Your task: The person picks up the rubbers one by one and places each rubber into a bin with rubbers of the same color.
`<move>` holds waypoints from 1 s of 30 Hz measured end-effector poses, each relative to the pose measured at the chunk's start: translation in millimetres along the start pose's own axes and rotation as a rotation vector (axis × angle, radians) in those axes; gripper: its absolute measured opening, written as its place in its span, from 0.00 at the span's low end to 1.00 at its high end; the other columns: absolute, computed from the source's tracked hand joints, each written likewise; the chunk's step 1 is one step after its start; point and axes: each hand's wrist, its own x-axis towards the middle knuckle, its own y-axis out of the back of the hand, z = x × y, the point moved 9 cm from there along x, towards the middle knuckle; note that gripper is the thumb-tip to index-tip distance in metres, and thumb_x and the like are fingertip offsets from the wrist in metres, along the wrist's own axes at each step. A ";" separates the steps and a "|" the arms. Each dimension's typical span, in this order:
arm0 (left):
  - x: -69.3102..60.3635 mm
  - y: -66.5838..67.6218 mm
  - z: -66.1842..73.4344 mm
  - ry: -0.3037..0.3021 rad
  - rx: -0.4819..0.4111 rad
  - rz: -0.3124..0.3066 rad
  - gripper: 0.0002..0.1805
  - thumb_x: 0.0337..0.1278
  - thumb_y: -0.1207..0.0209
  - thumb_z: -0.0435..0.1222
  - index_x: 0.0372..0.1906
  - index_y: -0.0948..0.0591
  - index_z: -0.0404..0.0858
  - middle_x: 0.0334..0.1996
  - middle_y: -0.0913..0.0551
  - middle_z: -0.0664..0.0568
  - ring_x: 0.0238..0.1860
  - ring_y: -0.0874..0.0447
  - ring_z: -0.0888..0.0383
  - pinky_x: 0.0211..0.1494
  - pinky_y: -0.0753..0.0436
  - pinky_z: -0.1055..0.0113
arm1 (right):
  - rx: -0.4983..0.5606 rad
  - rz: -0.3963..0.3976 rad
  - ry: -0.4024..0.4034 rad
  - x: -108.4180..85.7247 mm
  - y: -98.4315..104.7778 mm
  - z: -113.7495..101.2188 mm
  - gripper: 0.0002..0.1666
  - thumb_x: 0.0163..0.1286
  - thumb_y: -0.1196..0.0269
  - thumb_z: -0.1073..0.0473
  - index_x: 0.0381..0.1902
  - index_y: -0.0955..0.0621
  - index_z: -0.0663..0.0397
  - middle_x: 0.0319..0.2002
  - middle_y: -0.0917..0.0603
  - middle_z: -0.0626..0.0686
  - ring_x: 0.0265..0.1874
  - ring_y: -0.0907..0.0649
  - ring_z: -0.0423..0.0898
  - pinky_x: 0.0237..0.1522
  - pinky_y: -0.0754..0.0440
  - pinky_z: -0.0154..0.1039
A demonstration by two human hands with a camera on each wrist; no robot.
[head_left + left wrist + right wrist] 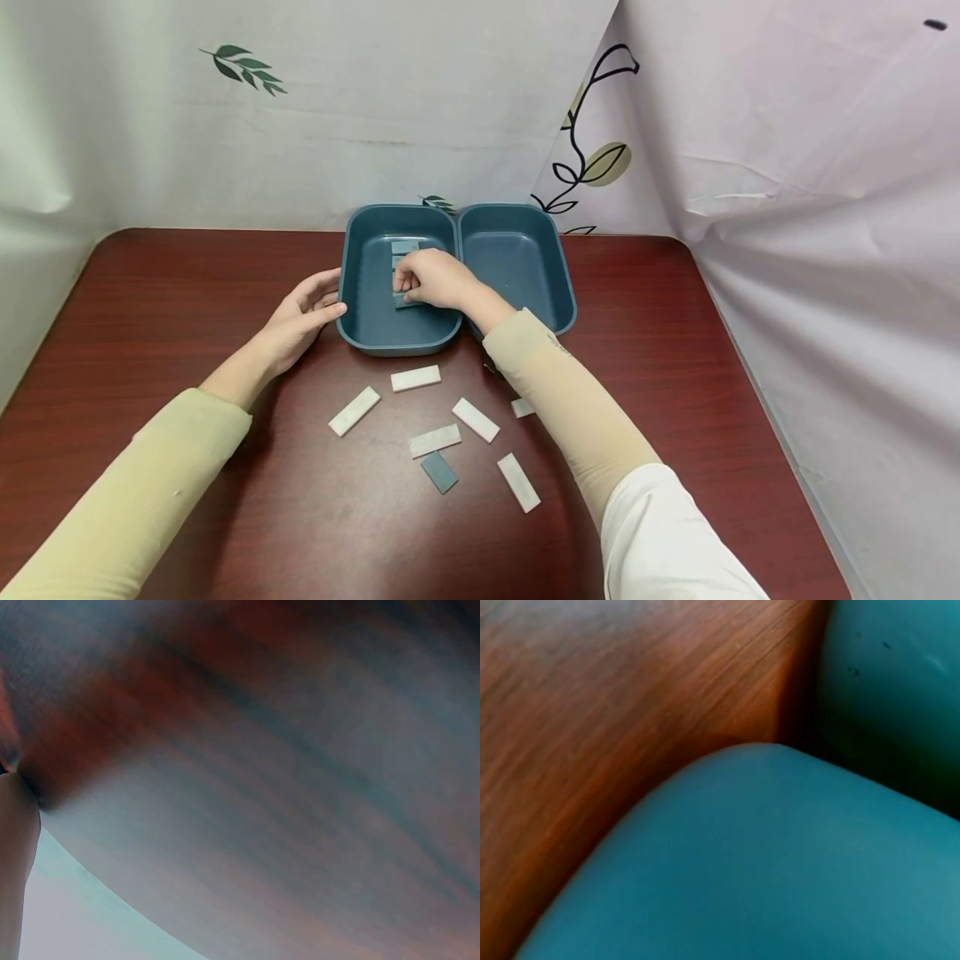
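Observation:
Two dark blue bins stand side by side on the table. My left hand [300,321] holds the left bin [397,347] at its outer side, thumb on the rim and fingers against the wall. Inside that bin my right hand [438,279] reaches down with curled fingers and pinches a blue-grey tile [403,302] at the floor. Another blue-grey tile [405,247] lies farther back in the same row; my hand partly covers the row. In the right wrist view, the blue bin wall [780,855] fills the lower part.
The right bin [513,258] sits beneath my right forearm. Several pale tiles, such as a white tile [416,378], lie scattered in front of the bins, with a loose blue-grey tile [439,472] among them. A white curtain [337,150] hangs behind the table [187,292].

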 end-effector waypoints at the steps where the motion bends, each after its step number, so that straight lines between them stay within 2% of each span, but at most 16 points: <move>1: -0.3 0.3 -0.2 0.001 0.001 -0.001 0.33 0.80 0.45 0.30 0.83 0.40 0.39 0.67 0.28 0.61 0.64 0.23 0.70 0.65 0.24 0.80 | 0.001 -0.002 -0.001 0.4 -0.2 -0.2 0.06 0.75 0.31 0.63 0.48 0.13 0.52 0.46 0.12 0.52 0.47 0.16 0.45 0.54 0.18 0.37; 10: -0.9 0.4 -1.5 -0.004 -0.002 0.001 0.33 0.80 0.45 0.29 0.83 0.40 0.38 0.67 0.28 0.61 0.64 0.23 0.69 0.65 0.24 0.80 | 0.005 -0.023 -0.022 5.4 -4.6 1.3 0.06 0.74 0.30 0.64 0.47 0.12 0.51 0.45 0.12 0.50 0.46 0.16 0.44 0.52 0.18 0.36; 30: -0.3 0.2 0.3 0.004 0.000 0.010 0.33 0.80 0.45 0.29 0.83 0.40 0.37 0.68 0.28 0.60 0.64 0.23 0.68 0.65 0.25 0.80 | 0.003 -0.018 -0.047 10.0 -3.4 3.9 0.06 0.76 0.33 0.65 0.46 0.12 0.52 0.45 0.11 0.51 0.46 0.15 0.44 0.52 0.17 0.37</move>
